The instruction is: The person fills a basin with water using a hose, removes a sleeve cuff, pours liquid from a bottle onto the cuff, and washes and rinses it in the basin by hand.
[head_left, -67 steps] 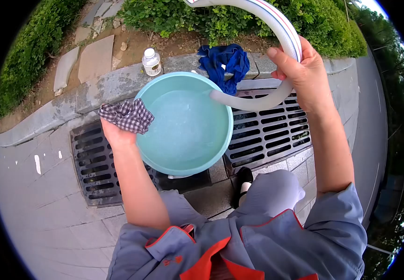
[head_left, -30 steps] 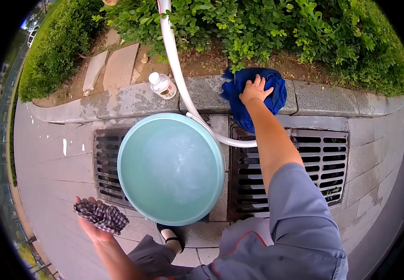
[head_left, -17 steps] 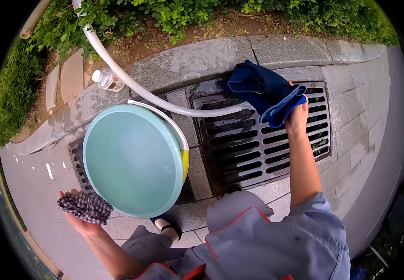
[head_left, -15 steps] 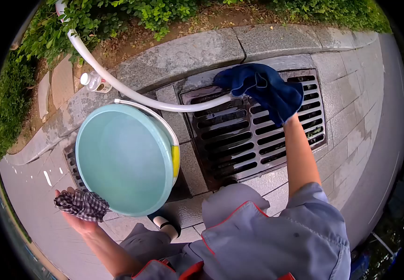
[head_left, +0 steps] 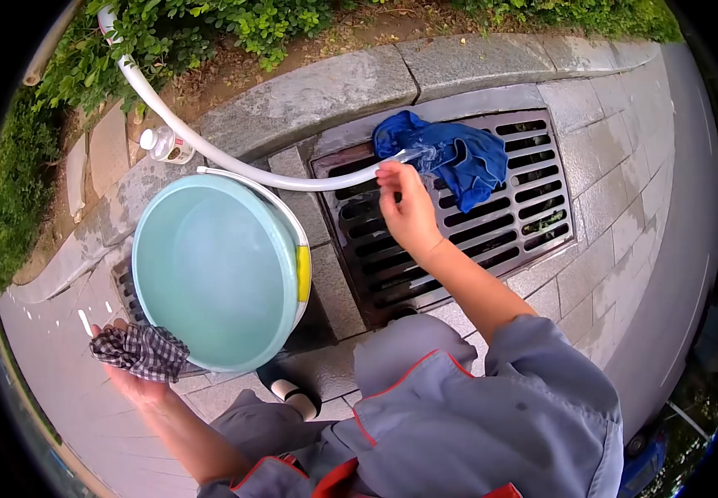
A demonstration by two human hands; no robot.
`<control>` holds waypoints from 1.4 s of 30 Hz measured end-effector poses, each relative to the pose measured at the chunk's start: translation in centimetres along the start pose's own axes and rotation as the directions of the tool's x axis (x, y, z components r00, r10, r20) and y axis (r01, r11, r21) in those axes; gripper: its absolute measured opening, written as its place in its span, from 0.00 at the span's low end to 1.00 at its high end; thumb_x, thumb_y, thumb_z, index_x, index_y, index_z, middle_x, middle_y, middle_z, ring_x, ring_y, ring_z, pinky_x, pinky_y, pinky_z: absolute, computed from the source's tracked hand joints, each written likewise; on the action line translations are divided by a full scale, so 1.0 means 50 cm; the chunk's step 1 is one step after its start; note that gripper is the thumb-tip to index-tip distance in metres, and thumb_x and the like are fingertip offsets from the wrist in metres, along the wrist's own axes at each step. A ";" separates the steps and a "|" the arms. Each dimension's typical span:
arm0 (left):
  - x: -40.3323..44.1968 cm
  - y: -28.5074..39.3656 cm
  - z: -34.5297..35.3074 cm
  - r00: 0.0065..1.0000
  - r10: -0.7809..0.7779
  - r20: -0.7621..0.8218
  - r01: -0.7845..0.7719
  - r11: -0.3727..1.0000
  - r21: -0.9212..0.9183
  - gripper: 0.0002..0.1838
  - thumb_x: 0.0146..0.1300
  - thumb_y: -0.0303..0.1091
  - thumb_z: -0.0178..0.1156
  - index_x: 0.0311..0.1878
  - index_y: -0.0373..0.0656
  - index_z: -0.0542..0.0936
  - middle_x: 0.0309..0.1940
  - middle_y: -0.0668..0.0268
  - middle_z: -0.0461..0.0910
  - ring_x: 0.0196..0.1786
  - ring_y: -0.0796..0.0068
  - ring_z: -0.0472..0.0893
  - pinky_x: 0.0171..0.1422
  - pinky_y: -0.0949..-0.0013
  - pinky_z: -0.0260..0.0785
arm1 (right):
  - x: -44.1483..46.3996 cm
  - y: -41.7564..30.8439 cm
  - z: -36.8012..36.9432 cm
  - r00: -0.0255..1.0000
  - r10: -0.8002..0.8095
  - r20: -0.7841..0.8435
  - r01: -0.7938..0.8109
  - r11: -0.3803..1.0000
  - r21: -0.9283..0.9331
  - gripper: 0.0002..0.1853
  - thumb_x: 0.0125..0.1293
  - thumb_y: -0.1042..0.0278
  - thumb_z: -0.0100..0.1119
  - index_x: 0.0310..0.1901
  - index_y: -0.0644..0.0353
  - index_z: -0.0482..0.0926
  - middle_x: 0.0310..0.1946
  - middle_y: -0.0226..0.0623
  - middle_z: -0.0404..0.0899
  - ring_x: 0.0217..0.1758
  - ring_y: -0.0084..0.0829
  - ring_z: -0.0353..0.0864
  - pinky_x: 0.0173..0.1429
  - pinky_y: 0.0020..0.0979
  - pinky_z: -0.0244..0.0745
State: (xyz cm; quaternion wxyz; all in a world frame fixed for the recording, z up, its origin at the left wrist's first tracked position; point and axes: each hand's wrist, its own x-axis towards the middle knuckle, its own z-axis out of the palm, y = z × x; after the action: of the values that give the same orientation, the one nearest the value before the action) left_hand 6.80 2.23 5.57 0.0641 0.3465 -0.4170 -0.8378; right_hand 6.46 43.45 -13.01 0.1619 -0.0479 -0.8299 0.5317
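Note:
My right hand (head_left: pixel 411 212) is at the end of a white hose (head_left: pixel 272 178), its bent fingers closed on the tip. Clear water runs from the hose onto a wet blue cloth (head_left: pixel 468 158), which lies crumpled on a metal drain grate (head_left: pixel 467 243). At the lower left, my left hand (head_left: pixel 139 387) holds a black-and-white checked cloth (head_left: pixel 147 352) bunched over its palm and fingers. It is beside the rim of a light-green bucket (head_left: pixel 141 292) with a white handle and a yellow grip. The bucket holds cloudy, pale liquid.
A clear plastic bottle with a white cap (head_left: pixel 166 145) stands by the stone curb (head_left: pixel 326 91). Green shrubs (head_left: pixel 243 29) grow behind the curb. A smaller grate (head_left: pixel 126 290) shows left of the bucket. Wet paving (head_left: pixel 591 199) surrounds the large grate.
My right hand has let go of the blue cloth and moved left to the hose end. The cloth now lies on the grate under the water. My left hand still holds the checked cloth.

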 end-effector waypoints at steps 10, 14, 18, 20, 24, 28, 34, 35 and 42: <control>0.019 -0.048 -0.005 0.999 0.046 0.016 -0.044 0.995 -0.092 0.33 0.65 0.63 0.49 0.57 0.41 0.72 0.53 0.60 0.78 0.56 0.60 0.77 0.63 0.49 0.69 | -0.045 -0.457 0.372 0.413 0.085 0.907 -0.897 0.210 0.389 0.25 0.68 0.52 0.55 0.59 0.58 0.65 0.55 0.37 0.70 0.54 0.33 0.75 0.57 0.39 0.72; 0.124 -0.053 -0.062 0.988 -0.063 0.141 0.071 0.996 -0.051 0.22 0.68 0.47 0.54 0.54 0.38 0.74 0.50 0.61 0.79 0.54 0.64 0.78 0.61 0.56 0.71 | -0.009 -0.476 0.394 0.279 0.199 0.939 -0.952 0.182 0.245 0.21 0.69 0.53 0.54 0.58 0.55 0.69 0.56 0.33 0.71 0.51 0.29 0.76 0.52 0.35 0.74; 0.173 -0.108 -0.061 0.950 -0.261 0.169 0.262 0.965 0.018 0.14 0.70 0.43 0.51 0.43 0.42 0.76 0.38 0.64 0.80 0.46 0.67 0.79 0.53 0.63 0.72 | -0.047 -0.488 0.409 0.962 -0.053 0.268 -0.021 0.964 0.266 0.08 0.61 0.66 0.60 0.41 0.54 0.78 0.34 0.35 0.73 0.41 0.35 0.75 0.44 0.36 0.73; 0.212 -0.136 -0.081 0.686 -0.387 0.617 0.538 0.840 -0.072 0.15 0.71 0.49 0.49 0.38 0.48 0.75 0.35 0.67 0.77 0.39 0.71 0.75 0.44 0.67 0.70 | -0.093 -0.533 0.399 0.894 -0.367 0.258 0.330 0.928 0.175 0.08 0.56 0.62 0.63 0.32 0.55 0.78 0.26 0.35 0.69 0.38 0.39 0.74 0.45 0.37 0.73; 0.198 -0.169 -0.072 0.655 -0.296 0.695 0.551 0.817 -0.171 0.20 0.72 0.53 0.46 0.35 0.47 0.74 0.33 0.69 0.76 0.36 0.74 0.74 0.45 0.68 0.69 | -0.117 -0.515 0.480 0.794 -0.470 0.386 0.541 0.835 -0.098 0.17 0.58 0.52 0.61 0.22 0.57 0.76 0.24 0.37 0.73 0.33 0.40 0.78 0.42 0.39 0.75; 0.147 -0.126 -0.015 0.878 -0.399 0.266 0.439 0.892 -0.111 0.22 0.73 0.54 0.43 0.34 0.47 0.74 0.34 0.68 0.77 0.41 0.70 0.76 0.48 0.65 0.70 | -0.038 -0.492 0.548 0.917 -0.232 0.325 0.332 0.895 -0.299 0.20 0.63 0.52 0.56 0.21 0.59 0.76 0.23 0.41 0.76 0.29 0.44 0.79 0.37 0.43 0.75; 0.228 -0.159 -0.103 0.671 -0.249 0.699 0.537 0.813 -0.226 0.21 0.73 0.55 0.43 0.30 0.50 0.68 0.26 0.74 0.67 0.31 0.76 0.71 0.39 0.67 0.67 | -0.107 -0.555 0.573 0.897 -0.167 0.408 0.347 0.839 -0.420 0.22 0.68 0.52 0.48 0.21 0.58 0.77 0.28 0.43 0.79 0.39 0.37 0.80 0.46 0.39 0.75; 0.216 -0.172 -0.091 0.686 -0.121 0.718 0.510 0.783 -0.355 0.20 0.73 0.54 0.42 0.33 0.50 0.69 0.29 0.72 0.69 0.34 0.74 0.72 0.42 0.65 0.68 | -0.094 -0.547 0.584 0.879 0.062 0.473 0.154 0.901 -0.405 0.23 0.69 0.52 0.46 0.21 0.58 0.77 0.29 0.43 0.79 0.43 0.34 0.80 0.48 0.39 0.75; 0.222 -0.200 -0.082 0.511 -0.116 0.852 0.686 0.653 -0.322 0.17 0.75 0.49 0.40 0.34 0.50 0.70 0.31 0.73 0.71 0.36 0.74 0.73 0.43 0.65 0.68 | -0.113 -0.565 0.582 0.916 -0.055 0.398 0.347 0.610 -0.713 0.22 0.71 0.53 0.44 0.25 0.58 0.79 0.28 0.41 0.80 0.40 0.32 0.80 0.41 0.40 0.75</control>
State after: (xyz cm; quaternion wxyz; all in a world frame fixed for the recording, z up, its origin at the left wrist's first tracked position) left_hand 2.88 1.57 -9.38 -0.2203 0.0032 0.0040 -0.9754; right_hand 5.12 4.64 0.01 0.0410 0.0743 -0.9910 0.1039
